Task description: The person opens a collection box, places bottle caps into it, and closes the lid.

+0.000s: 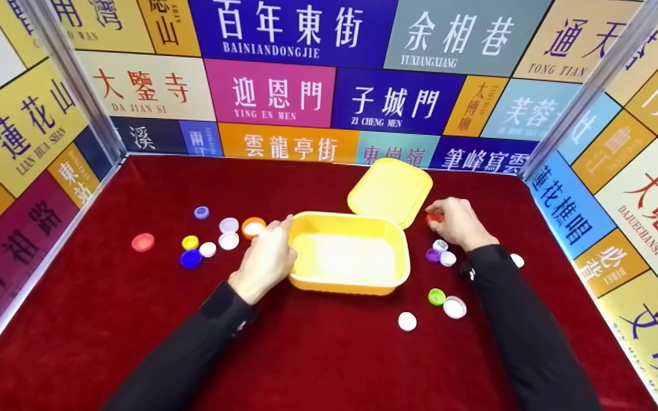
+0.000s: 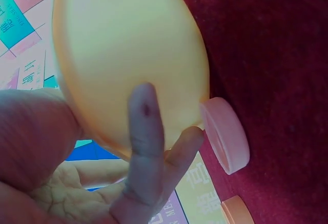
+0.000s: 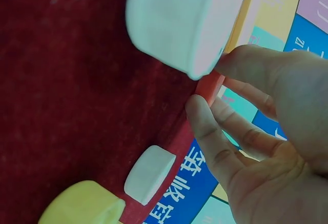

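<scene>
In the head view my left hand (image 1: 265, 260) grips the left side of a yellow plastic box (image 1: 352, 286), which stands uncovered. The left wrist view shows my fingers (image 2: 146, 121) lying against the outer wall of the box. A bottle cap (image 2: 225, 134) sits on the cloth close to those fingertips. To the right of the box, my right hand (image 1: 459, 224) pinches a red bottle cap (image 1: 434, 218) between thumb and fingers. That red cap (image 3: 209, 87) is partly hidden by a white cap (image 3: 177, 24) in the right wrist view.
A yellow lid (image 1: 390, 191) lies behind the box. Several caps lie at left, among them a blue cap (image 1: 191, 258) and a red cap (image 1: 143, 242). Others lie at right, including a green cap (image 1: 436, 296) and a purple cap (image 1: 433, 255). Printed panels (image 1: 277, 94) wall the red cloth.
</scene>
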`<state>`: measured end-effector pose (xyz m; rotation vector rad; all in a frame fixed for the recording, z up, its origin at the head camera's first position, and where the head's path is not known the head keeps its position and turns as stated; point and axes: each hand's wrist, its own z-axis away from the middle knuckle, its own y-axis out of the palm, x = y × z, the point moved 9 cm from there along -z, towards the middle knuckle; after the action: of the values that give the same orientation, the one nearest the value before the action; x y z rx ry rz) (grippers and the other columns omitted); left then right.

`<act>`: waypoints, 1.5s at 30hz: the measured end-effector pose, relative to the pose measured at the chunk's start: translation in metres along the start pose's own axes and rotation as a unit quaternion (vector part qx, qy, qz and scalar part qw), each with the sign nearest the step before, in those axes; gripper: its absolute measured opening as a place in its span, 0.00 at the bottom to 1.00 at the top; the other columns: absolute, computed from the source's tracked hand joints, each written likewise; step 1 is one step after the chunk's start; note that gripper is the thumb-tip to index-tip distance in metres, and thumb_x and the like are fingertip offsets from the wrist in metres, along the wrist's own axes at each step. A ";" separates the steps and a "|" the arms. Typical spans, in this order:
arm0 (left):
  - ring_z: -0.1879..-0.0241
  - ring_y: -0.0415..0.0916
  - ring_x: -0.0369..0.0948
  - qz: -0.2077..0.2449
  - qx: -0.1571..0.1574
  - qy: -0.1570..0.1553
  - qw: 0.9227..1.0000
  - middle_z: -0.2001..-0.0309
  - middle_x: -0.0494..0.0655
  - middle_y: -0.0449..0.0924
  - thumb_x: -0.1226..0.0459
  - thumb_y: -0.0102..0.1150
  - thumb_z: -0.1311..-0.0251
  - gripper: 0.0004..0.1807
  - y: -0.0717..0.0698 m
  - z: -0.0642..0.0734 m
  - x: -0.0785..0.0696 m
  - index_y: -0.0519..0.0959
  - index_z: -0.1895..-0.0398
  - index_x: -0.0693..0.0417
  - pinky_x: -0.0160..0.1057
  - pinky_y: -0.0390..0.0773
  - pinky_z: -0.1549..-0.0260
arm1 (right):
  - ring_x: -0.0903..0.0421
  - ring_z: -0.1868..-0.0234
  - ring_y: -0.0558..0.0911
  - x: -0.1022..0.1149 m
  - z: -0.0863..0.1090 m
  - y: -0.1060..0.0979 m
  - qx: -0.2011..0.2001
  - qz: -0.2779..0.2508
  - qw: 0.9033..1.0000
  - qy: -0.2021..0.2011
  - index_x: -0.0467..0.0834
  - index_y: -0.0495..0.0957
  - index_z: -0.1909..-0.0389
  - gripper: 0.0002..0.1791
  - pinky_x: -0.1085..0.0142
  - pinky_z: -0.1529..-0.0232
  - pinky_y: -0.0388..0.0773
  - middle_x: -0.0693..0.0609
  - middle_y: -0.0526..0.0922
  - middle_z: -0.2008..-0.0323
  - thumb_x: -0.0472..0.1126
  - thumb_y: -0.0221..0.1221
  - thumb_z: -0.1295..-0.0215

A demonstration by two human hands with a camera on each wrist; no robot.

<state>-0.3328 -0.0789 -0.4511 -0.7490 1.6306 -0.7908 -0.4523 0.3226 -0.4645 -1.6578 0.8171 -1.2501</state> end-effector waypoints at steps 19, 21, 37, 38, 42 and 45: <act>0.43 0.92 0.66 0.009 -0.023 0.029 0.999 0.34 0.71 0.87 0.74 0.63 0.29 0.37 -0.002 0.002 -0.002 0.74 0.15 0.67 0.62 0.94 0.43 | 0.35 0.48 0.89 0.062 0.023 -0.019 -0.049 -0.031 0.997 -0.046 0.34 0.91 0.35 0.20 0.41 0.40 0.92 0.32 0.90 0.47 0.34 0.72 0.25; 0.44 0.92 0.66 0.009 -0.024 0.027 0.999 0.34 0.70 0.87 0.74 0.62 0.29 0.37 -0.002 0.002 -0.002 0.74 0.15 0.67 0.62 0.94 0.44 | 0.37 0.48 0.90 0.074 0.026 -0.019 -0.055 -0.039 0.996 -0.059 0.35 0.91 0.36 0.20 0.41 0.41 0.94 0.33 0.90 0.47 0.34 0.72 0.25; 0.42 0.91 0.66 -0.001 -0.020 0.020 1.000 0.33 0.69 0.87 0.73 0.60 0.28 0.37 -0.001 0.001 -0.003 0.74 0.14 0.65 0.63 0.94 0.44 | 0.40 0.54 0.91 0.179 0.067 0.008 -0.021 -0.026 0.980 -0.198 0.36 0.94 0.44 0.14 0.47 0.49 0.93 0.39 0.93 0.54 0.32 0.77 0.29; 0.41 0.91 0.66 -0.002 -0.019 0.019 1.000 0.33 0.69 0.87 0.73 0.60 0.28 0.37 -0.001 0.001 -0.003 0.74 0.14 0.65 0.63 0.94 0.43 | 0.41 0.54 0.90 0.183 0.068 0.013 -0.010 -0.022 0.979 -0.203 0.36 0.94 0.46 0.13 0.48 0.50 0.92 0.39 0.93 0.55 0.32 0.77 0.29; 0.42 0.91 0.65 -0.004 -0.022 0.020 1.000 0.34 0.69 0.87 0.73 0.59 0.28 0.37 -0.002 0.003 -0.003 0.74 0.15 0.65 0.63 0.94 0.43 | 0.41 0.53 0.88 0.188 0.072 0.028 0.024 -0.018 0.976 -0.215 0.35 0.95 0.48 0.11 0.50 0.49 0.90 0.40 0.93 0.56 0.33 0.77 0.28; 0.42 0.91 0.65 -0.001 -0.021 0.021 1.000 0.33 0.69 0.87 0.73 0.59 0.28 0.37 -0.001 0.003 -0.004 0.74 0.14 0.65 0.62 0.94 0.43 | 0.42 0.53 0.89 0.188 0.073 0.035 0.035 -0.015 0.976 -0.212 0.36 0.95 0.47 0.12 0.49 0.48 0.91 0.40 0.94 0.55 0.35 0.79 0.28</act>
<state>-0.3294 -0.0766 -0.4483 -0.7687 1.6876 -0.7809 -0.3297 0.1621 -0.4322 -1.7973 0.4800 -0.8844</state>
